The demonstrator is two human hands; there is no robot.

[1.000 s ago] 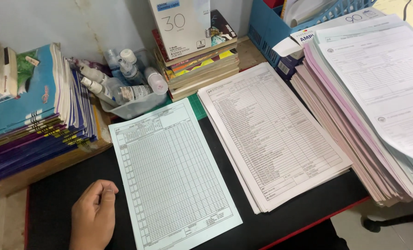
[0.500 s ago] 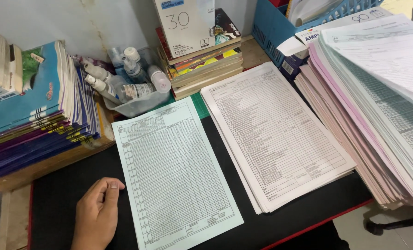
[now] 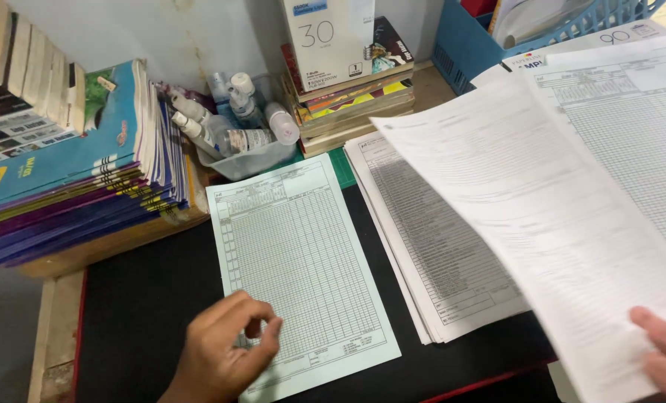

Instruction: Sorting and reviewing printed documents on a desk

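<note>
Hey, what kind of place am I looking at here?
Probably an office or school admin desk: stacks of printed forms, a pile of workbooks by the wall, and a blue filing basket of papers.

white upright box [image 3: 327, 41] on book stack, labelled clear bottles [image 3: 232, 123] in tray

you get bright, even indoor light from above, with no hard shadows; only a soft shade sits under your left hand [image 3: 225, 354] on the black desk mat [image 3: 139, 313]. the lifted white form [image 3: 542, 224] throws a dim patch over the stack of forms [image 3: 422, 254] beneath it. the sheet reads pale and slightly washed out, its print faint. your right hand [image 3: 665, 354] is cut by the frame edge and a little smeared. the pale green form [image 3: 299, 261] stays sharp; straight edges bow near the corners.
</note>
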